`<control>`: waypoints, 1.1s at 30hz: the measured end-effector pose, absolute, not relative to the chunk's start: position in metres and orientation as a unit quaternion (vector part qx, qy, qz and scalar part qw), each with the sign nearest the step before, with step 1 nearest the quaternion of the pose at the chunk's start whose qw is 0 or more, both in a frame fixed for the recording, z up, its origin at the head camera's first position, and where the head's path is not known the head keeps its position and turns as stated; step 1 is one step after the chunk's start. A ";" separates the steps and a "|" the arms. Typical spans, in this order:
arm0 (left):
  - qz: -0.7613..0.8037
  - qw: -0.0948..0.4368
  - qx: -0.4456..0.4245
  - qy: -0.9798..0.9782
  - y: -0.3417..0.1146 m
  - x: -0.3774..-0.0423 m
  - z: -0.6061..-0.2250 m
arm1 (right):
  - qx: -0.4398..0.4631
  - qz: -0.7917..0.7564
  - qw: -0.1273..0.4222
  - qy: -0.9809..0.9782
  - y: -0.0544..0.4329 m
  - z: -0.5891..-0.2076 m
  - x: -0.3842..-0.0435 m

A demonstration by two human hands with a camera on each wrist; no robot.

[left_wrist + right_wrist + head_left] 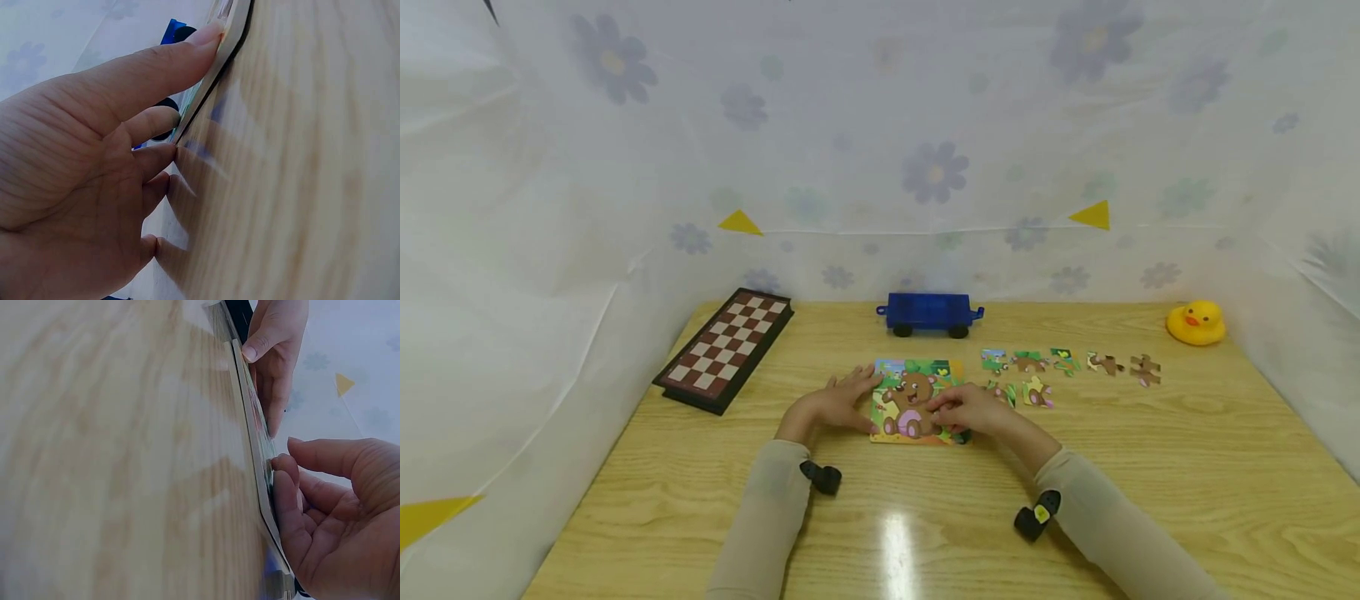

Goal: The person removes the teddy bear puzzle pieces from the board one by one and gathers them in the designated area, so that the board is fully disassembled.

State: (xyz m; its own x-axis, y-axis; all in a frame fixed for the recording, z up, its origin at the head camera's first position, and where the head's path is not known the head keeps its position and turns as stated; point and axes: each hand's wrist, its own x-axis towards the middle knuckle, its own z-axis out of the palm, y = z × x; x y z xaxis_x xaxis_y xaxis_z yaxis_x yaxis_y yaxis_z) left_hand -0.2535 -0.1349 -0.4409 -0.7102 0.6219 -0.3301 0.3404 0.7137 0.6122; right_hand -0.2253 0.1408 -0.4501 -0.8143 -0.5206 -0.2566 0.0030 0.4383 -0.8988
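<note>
A picture puzzle of a brown bear (913,408) lies on the table in front of me. My left hand (833,406) rests at its left side, fingers at the upper left and thumb at the lower left corner. In the left wrist view, the thumb (169,65) touches the board's edge, with the fingertips on the table and along that edge. My right hand (972,410) reaches over the right part of the picture with bent fingers on its surface. The right wrist view shows the thumb (325,453) raised off the board, and no piece is visible between thumb and fingers.
Loose puzzle pieces (1030,362) lie in two rows right of the board, partly behind my right hand. A blue toy wagon (928,312) stands behind it. A folded chessboard (728,346) lies at the left, and a yellow rubber duck (1197,323) sits at the back right.
</note>
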 end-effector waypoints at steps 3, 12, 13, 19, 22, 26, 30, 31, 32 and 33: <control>0.261 0.266 0.273 0.887 -0.135 -0.254 -0.441 | -0.141 -0.507 0.260 0.809 0.139 -0.450 -0.226; 0.259 0.264 0.274 0.888 -0.135 -0.253 -0.440 | -0.108 -0.509 0.249 0.817 0.136 -0.451 -0.226; 0.259 0.265 0.274 0.887 -0.135 -0.253 -0.440 | -0.107 -0.510 0.249 0.816 0.136 -0.451 -0.225; 0.256 0.264 0.275 0.888 -0.135 -0.254 -0.442 | -0.103 -0.530 0.250 0.804 0.137 -0.451 -0.225; 0.256 0.263 0.274 0.889 -0.135 -0.254 -0.442 | -0.096 -0.544 0.254 0.794 0.137 -0.452 -0.225; 0.254 0.262 0.273 0.890 -0.135 -0.254 -0.442 | -0.092 -0.555 0.253 0.787 0.137 -0.452 -0.225; 0.257 0.265 0.273 0.889 -0.135 -0.255 -0.441 | -0.086 -0.554 0.244 0.791 0.136 -0.454 -0.226; 0.260 0.265 0.274 0.887 -0.135 -0.255 -0.441 | -0.083 -0.554 0.241 0.793 0.135 -0.455 -0.226; 0.263 0.266 0.275 0.886 -0.135 -0.255 -0.442 | -0.078 -0.554 0.238 0.794 0.135 -0.456 -0.226; 0.266 0.266 0.275 0.884 -0.136 -0.255 -0.442 | -0.075 -0.552 0.235 0.796 0.134 -0.456 -0.226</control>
